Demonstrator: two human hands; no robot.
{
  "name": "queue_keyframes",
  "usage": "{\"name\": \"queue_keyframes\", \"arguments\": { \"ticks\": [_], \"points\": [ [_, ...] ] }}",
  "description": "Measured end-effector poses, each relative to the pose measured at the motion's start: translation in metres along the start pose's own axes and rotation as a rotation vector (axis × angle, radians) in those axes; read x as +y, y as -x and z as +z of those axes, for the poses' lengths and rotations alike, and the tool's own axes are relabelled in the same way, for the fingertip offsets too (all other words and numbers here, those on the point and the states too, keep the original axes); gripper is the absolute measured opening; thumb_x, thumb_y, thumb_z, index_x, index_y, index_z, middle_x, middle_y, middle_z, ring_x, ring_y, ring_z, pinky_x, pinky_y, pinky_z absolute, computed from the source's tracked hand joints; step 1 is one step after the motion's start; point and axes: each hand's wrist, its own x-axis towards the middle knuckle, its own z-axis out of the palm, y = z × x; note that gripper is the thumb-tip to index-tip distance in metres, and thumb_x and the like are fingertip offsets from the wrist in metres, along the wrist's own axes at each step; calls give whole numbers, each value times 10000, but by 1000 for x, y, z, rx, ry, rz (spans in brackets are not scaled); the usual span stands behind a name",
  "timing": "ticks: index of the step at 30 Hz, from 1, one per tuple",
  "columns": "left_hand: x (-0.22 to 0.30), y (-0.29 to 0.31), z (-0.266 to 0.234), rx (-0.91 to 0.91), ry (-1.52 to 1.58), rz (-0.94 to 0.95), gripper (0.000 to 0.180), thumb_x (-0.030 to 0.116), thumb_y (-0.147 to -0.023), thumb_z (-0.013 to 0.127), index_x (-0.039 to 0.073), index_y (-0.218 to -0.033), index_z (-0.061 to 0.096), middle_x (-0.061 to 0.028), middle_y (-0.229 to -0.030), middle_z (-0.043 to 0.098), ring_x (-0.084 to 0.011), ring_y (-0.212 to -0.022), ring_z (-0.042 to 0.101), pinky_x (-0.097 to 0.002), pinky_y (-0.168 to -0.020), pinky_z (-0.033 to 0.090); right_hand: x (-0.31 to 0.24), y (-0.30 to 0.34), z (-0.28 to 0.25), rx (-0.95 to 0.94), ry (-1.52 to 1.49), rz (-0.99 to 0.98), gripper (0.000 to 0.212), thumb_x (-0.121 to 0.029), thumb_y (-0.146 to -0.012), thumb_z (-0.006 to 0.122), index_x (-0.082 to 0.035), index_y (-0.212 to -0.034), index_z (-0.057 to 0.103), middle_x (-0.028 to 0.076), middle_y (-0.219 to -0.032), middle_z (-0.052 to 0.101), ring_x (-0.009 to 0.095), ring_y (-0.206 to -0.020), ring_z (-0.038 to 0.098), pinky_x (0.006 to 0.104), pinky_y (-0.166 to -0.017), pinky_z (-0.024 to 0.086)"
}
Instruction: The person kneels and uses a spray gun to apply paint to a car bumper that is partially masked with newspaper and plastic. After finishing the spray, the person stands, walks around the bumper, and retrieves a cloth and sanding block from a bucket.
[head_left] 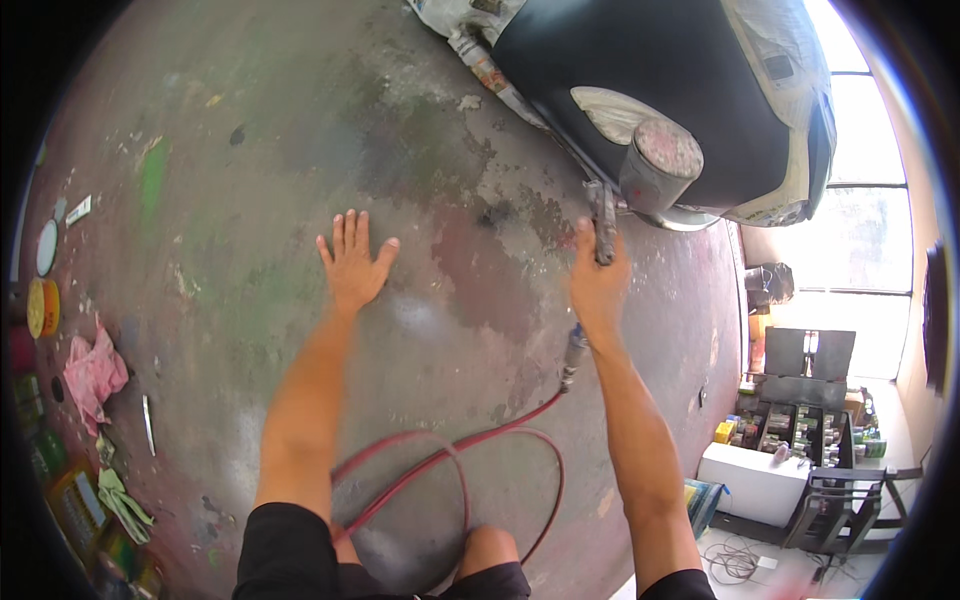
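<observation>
My right hand (600,285) is wrapped round the handle of a paint spray gun (606,215), whose round grey paint cup (660,165) sits at the front. From the gun's lower end a red air hose (500,418) hangs by a metal coupling (573,358) and loops back toward my knees. My left hand (352,262) is stretched out with its fingers spread, holding nothing, above the stained floor. Beyond the gun stands a dark, curved car body panel (620,60), partly covered by the cup. Pale masking paper (770,60) lines its edges.
To the left lie a pink cloth (95,372), a yellow round tin (42,308) and a green cloth (122,505). At the right are a crate of small cans (795,430), a white box (752,482), a black plastic stool (845,510) and a bright window (860,240).
</observation>
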Motion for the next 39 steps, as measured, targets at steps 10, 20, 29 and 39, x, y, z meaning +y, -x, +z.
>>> {"name": "queue_keyframes", "arguments": {
  "ticks": [10, 20, 29, 39],
  "points": [
    [-31, 52, -16, 174, -230, 277, 654, 504, -1072, 517, 84, -1573, 525, -80, -1680, 463, -305, -1613, 314, -610, -1334, 144, 60, 28, 51, 117, -124, 14, 356, -301, -1089, 708, 11, -1260, 704, 15, -742, 567, 77, -662, 481, 299, -589, 409],
    [-33, 52, -16, 184, -266, 276, 621, 470, -1059, 555, 97, -1555, 550, -64, -1670, 477, -291, -1602, 340, -605, -1332, 165, 18, 20, 73, 46, -297, 31, 370, -332, -1096, 702, 23, -1199, 695, -18, -765, 596, 74, -686, 495, 286, -612, 411],
    [-23, 49, -15, 172, -256, 267, 594, 431, -1063, 571, 94, -1552, 552, -74, -1666, 487, -298, -1599, 352, -593, -1327, 167, 38, 5, 58, 167, -139, -37, 343, -315, -1096, 706, 11, -1204, 692, 5, -815, 630, 62, -705, 513, 265, -621, 426],
    [-25, 58, -17, 173, -239, 277, 586, 411, -1056, 586, 101, -1552, 552, -66, -1665, 488, -296, -1599, 352, -595, -1324, 172, 6, 8, 78, 64, -302, -7, 405, -392, -1086, 713, 7, -1157, 717, 16, -917, 690, 98, -848, 584, 292, -781, 479]
  ]
}}
